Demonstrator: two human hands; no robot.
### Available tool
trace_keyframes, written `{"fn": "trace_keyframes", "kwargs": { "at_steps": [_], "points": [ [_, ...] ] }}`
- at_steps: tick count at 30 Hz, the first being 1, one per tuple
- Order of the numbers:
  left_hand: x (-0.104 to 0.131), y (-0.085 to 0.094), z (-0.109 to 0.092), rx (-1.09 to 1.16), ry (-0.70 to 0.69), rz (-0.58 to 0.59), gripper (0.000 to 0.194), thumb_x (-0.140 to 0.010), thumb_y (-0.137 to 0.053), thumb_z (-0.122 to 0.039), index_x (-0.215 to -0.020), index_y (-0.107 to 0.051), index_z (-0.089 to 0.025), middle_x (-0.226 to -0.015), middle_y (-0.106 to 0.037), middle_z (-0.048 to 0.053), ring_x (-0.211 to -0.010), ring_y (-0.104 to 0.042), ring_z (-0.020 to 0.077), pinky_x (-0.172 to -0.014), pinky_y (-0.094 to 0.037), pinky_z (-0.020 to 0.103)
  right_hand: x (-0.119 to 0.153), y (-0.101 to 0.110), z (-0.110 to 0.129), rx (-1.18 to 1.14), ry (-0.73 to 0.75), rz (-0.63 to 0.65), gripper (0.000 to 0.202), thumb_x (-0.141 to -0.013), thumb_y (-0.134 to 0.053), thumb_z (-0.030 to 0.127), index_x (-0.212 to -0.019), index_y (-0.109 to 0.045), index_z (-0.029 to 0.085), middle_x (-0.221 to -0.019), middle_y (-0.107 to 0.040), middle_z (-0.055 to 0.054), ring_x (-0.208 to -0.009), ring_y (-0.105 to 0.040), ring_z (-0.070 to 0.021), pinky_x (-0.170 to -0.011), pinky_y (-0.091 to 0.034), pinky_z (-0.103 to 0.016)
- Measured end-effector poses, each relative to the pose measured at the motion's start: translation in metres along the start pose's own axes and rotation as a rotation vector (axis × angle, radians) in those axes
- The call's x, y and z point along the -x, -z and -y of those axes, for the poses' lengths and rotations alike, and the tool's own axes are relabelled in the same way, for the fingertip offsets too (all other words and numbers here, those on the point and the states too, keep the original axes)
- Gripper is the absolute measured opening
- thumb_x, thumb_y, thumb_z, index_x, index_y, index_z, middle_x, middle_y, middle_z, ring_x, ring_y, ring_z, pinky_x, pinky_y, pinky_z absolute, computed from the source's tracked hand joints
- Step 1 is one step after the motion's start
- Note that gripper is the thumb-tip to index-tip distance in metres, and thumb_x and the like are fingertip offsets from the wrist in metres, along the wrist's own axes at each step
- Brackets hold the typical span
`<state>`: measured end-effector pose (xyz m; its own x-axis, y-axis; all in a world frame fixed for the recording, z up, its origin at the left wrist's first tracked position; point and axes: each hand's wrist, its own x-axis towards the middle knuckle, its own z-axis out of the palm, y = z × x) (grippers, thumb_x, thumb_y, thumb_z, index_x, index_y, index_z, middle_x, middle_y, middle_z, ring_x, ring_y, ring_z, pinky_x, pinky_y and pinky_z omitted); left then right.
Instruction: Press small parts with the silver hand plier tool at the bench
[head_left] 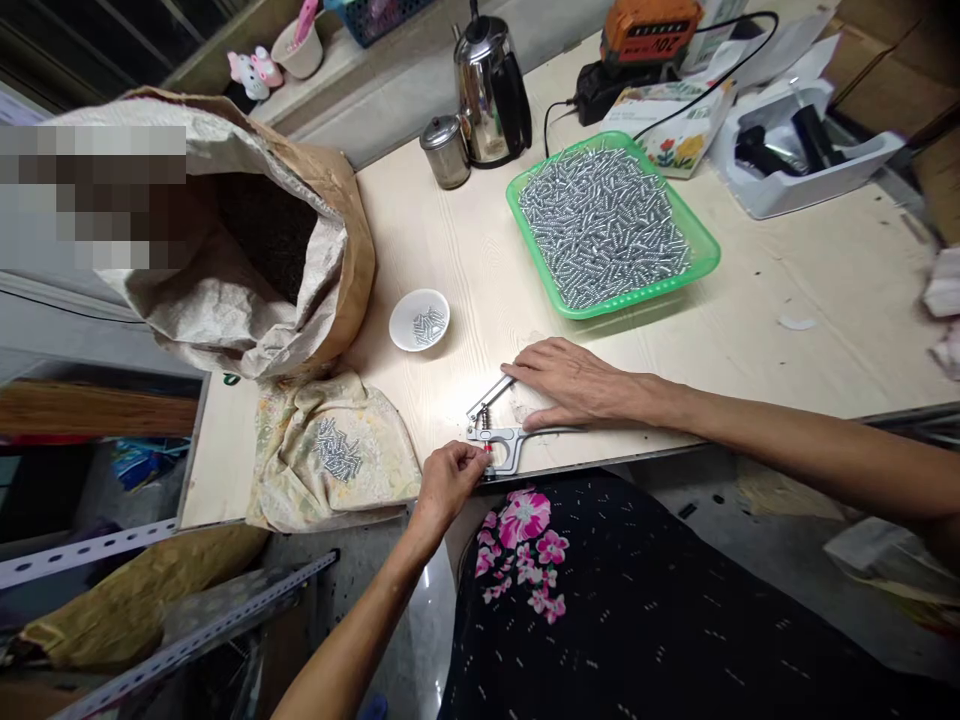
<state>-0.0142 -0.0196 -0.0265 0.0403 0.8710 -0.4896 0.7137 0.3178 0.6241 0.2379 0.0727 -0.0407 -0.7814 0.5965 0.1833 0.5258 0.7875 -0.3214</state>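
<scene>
A small grey metal hand press (511,450) with a spring, a hinged lever and a C-shaped frame sits at the table's front edge. My right hand (574,385) is on the press, its fingertips over the raised lever end and its thumb by the lower handle. Pinched at the jaw, beside a small red part (487,449), is my left hand (452,478); whatever its fingertips hold is hidden. Left of it, a patterned cloth (289,480) carries a pile of small silvery ribbed pins (339,450). Similar pieces lie in a white bowl (400,330) beyond.
A green basket (705,262) full of silvery pieces stands behind my right hand. Farther back are a kettle (484,95), a metal canister (445,155), an orange battery (649,35) and a white tray (795,195). A large open sack (352,240) stands at left.
</scene>
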Motion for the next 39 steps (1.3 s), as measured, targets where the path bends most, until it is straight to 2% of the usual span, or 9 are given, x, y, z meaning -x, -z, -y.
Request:
{"fn": "trace_keyframes", "kwargs": {
  "at_steps": [4,11,16,21,26,29,32,35,39],
  "points": [
    [0.0,0.0,0.001,-0.002,-0.004,0.006,0.034,-0.077,-0.059,-0.046,-0.075,-0.069,-0.014,-0.065,-0.064,0.003,-0.062,-0.054,0.0148,-0.057,-0.038,0.024,0.013,0.002,0.008,-0.02,0.019,0.031,0.091,-0.078,-0.062,0.068,-0.144,-0.033,0.013,-0.136,-0.049,-0.02,-0.124,-0.042,-0.0353,-0.107,-0.028,-0.053],
    [-0.002,0.002,-0.002,-0.008,0.025,0.029,0.032,-0.077,-0.06,-0.044,-0.074,-0.069,-0.014,-0.061,-0.061,0.002,-0.059,-0.054,0.0146,-0.056,-0.037,0.025,0.019,-0.002,0.015,-0.053,0.002,-0.03,0.08,-0.084,-0.067,0.049,-0.145,-0.031,0.013,-0.131,-0.051,-0.02,-0.119,-0.045,-0.0337,-0.107,-0.029,-0.057],
    [0.003,0.002,-0.006,-0.067,0.039,0.019,0.028,-0.081,-0.061,-0.04,-0.074,-0.069,-0.014,-0.062,-0.062,0.001,-0.06,-0.056,0.0149,-0.059,-0.04,0.026,0.024,-0.006,0.021,-0.123,-0.029,-0.038,0.07,-0.087,-0.066,0.041,-0.141,-0.037,0.009,-0.125,-0.055,-0.018,-0.11,-0.047,-0.0305,-0.096,-0.042,-0.048],
    [0.017,-0.005,-0.025,-0.295,-0.244,-0.24,0.024,-0.09,-0.057,-0.038,-0.091,-0.068,-0.016,-0.091,-0.065,0.007,-0.086,-0.061,0.0205,-0.079,-0.048,0.033,0.029,-0.013,0.032,-0.173,-0.071,-0.087,0.048,-0.093,-0.057,0.031,-0.135,-0.044,0.012,-0.117,-0.057,-0.015,-0.103,-0.049,-0.0283,-0.085,-0.047,-0.044],
    [-0.003,-0.015,-0.047,-0.515,-0.664,-0.111,0.059,-0.087,-0.062,-0.025,-0.141,-0.04,-0.018,-0.139,-0.05,0.013,-0.128,-0.043,0.0291,-0.106,-0.041,0.048,0.03,-0.016,0.033,-0.214,-0.073,-0.109,0.059,-0.094,-0.056,0.031,-0.144,-0.032,0.014,-0.123,-0.056,-0.015,-0.111,-0.049,-0.0286,-0.091,-0.046,-0.046],
    [-0.019,-0.014,-0.052,-0.62,-0.696,-0.023,0.069,-0.084,-0.062,-0.021,-0.145,-0.031,-0.016,-0.143,-0.046,0.014,-0.126,-0.043,0.0294,-0.106,-0.041,0.047,0.035,-0.008,0.028,-0.17,-0.117,-0.073,0.083,-0.083,-0.069,0.043,-0.147,-0.026,0.012,-0.131,-0.052,-0.018,-0.117,-0.047,-0.0314,-0.099,-0.041,-0.049],
    [-0.026,-0.012,-0.057,-0.715,-0.671,0.012,0.075,-0.082,-0.066,-0.024,-0.145,-0.029,-0.012,-0.141,-0.046,0.016,-0.118,-0.046,0.0303,-0.102,-0.044,0.047,0.041,0.003,0.025,-0.034,-0.231,0.002,0.092,-0.069,-0.078,0.054,-0.139,-0.037,0.009,-0.127,-0.052,-0.021,-0.115,-0.047,-0.0367,-0.101,-0.038,-0.054],
    [-0.028,-0.015,-0.064,-0.753,-0.696,0.019,0.077,-0.081,-0.07,-0.03,-0.144,-0.029,-0.013,-0.143,-0.044,0.016,-0.12,-0.044,0.0311,-0.103,-0.042,0.047,0.046,0.01,0.027,0.037,-0.266,0.059,0.087,-0.065,-0.081,0.054,-0.13,-0.046,0.007,-0.119,-0.055,-0.02,-0.109,-0.048,-0.0359,-0.098,-0.039,-0.05],
    [-0.034,-0.019,-0.075,-0.795,-0.715,0.052,0.07,-0.082,-0.071,-0.035,-0.14,-0.037,-0.015,-0.131,-0.052,0.014,-0.111,-0.048,0.0299,-0.095,-0.045,0.045,0.048,0.011,0.034,0.057,-0.301,0.044,0.061,-0.074,-0.077,0.046,-0.118,-0.053,0.012,-0.114,-0.057,-0.016,-0.101,-0.05,-0.0303,-0.087,-0.043,-0.042]
  ]
}}
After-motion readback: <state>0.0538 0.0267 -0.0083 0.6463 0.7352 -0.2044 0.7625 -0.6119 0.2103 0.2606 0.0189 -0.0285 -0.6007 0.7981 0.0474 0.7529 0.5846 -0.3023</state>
